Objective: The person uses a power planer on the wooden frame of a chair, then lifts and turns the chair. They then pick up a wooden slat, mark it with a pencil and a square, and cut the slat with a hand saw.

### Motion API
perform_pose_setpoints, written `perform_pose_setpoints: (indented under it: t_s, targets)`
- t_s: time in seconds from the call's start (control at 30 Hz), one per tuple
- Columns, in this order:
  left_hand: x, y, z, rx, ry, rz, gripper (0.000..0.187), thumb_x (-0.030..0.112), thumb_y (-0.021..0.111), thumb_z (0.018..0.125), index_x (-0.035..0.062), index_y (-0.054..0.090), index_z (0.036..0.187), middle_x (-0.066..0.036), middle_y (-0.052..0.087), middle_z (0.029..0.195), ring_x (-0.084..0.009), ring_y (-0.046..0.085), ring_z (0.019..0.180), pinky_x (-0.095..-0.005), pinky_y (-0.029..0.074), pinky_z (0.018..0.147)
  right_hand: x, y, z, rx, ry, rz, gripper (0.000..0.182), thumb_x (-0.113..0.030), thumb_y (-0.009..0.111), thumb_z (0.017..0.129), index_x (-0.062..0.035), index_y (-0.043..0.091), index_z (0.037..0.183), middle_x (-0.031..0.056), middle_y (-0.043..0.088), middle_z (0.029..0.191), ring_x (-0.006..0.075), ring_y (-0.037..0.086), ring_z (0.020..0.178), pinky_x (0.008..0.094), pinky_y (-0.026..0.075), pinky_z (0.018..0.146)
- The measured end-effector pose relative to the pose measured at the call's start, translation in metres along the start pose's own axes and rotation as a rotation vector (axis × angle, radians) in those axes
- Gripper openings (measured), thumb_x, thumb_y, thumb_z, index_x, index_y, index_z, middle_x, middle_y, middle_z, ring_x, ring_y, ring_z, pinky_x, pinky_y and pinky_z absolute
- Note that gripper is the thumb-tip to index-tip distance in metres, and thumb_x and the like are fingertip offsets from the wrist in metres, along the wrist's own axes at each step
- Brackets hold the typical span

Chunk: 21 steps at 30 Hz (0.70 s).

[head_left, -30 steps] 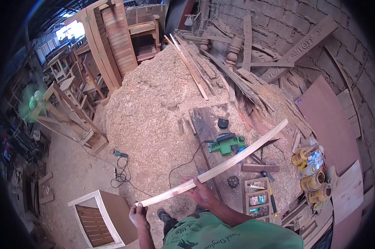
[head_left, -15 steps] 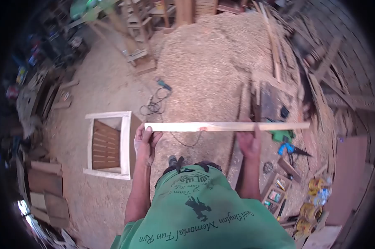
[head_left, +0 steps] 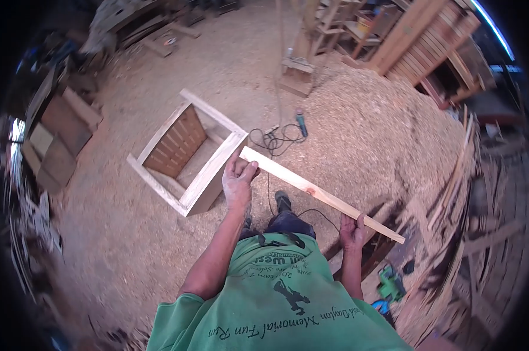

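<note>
Spanning both hands, the pale wooden strip [head_left: 320, 196] looks light and stiff, best held near its ends. The left hand [head_left: 238, 180] pinches its left end, close beside the slatted frame's corner; the right hand [head_left: 352, 233] grips short of the right end. Sawdusted floor [head_left: 235, 61] offers turning room on the far side.

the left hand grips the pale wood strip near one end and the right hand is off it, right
Not quite: the head view shows the right hand holding the pale wood strip too, toward its other end. The left hand does grip it near one end.
</note>
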State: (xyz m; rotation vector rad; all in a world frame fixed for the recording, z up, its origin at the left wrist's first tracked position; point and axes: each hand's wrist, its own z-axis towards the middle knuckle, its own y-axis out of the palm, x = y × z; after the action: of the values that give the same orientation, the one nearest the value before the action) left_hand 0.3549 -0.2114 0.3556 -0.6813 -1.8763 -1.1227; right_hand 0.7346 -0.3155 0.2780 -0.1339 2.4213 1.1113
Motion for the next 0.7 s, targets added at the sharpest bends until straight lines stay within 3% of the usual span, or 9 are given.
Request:
perform_pose_setpoints:
  t_s: [0.17,0.3,0.4,0.53,0.7]
  targets:
    - [-0.020,0.007,0.022,0.199,0.066,0.001,0.064,0.002,0.073,0.096,0.0010,0.048,0.155,-0.001,0.063,0.092,-0.0114,0.065,0.086,-0.0303,0.061,0.082,-0.003,0.052,0.090,-0.083,0.145,-0.138,0.042,-0.028,0.066,0.106,0.0024,0.058,0.134,0.0206,0.063,0.147,0.0352,0.052,0.146,0.0539,0.037,0.128]
    - [-0.044,-0.019,0.025,0.552,-0.059,-0.128,0.053,0.005,0.069,0.099,0.0032,0.055,0.150,-0.002,0.063,0.101,-0.0121,0.065,0.092,-0.0348,0.062,0.090,0.003,0.094,0.157,-0.165,0.395,-0.363,0.038,-0.025,0.069,0.105,-0.0006,0.059,0.133,0.0212,0.064,0.145,0.0358,0.057,0.141,0.0548,0.041,0.125]
    - [-0.082,-0.072,0.008,0.795,-0.043,-0.280,0.047,0.005,0.068,0.099,0.0024,0.058,0.145,-0.004,0.064,0.107,-0.0157,0.066,0.094,-0.0365,0.062,0.091,0.027,0.129,0.195,-0.177,0.521,-0.583,0.032,-0.019,0.068,0.106,-0.0004,0.060,0.131,0.0212,0.065,0.140,0.0364,0.061,0.135,0.0545,0.046,0.122]
    - [-0.127,-0.158,-0.022,1.017,-0.104,-0.273,0.040,0.006,0.069,0.099,-0.0002,0.061,0.138,-0.008,0.069,0.108,-0.0200,0.068,0.098,-0.0393,0.062,0.093,0.113,0.153,0.262,-0.283,0.627,-0.859,0.027,-0.019,0.066,0.107,-0.0016,0.060,0.127,0.0205,0.066,0.134,0.0359,0.063,0.131,0.0524,0.049,0.119]
    - [-0.148,-0.260,-0.009,1.119,-0.154,-0.041,0.035,0.006,0.071,0.098,-0.0011,0.067,0.132,-0.010,0.071,0.116,-0.0204,0.069,0.102,-0.0374,0.060,0.092,0.259,0.172,0.303,-0.492,0.793,-1.038,0.026,-0.020,0.065,0.108,-0.0041,0.059,0.128,0.0178,0.067,0.132,0.0350,0.063,0.130,0.0529,0.050,0.117]
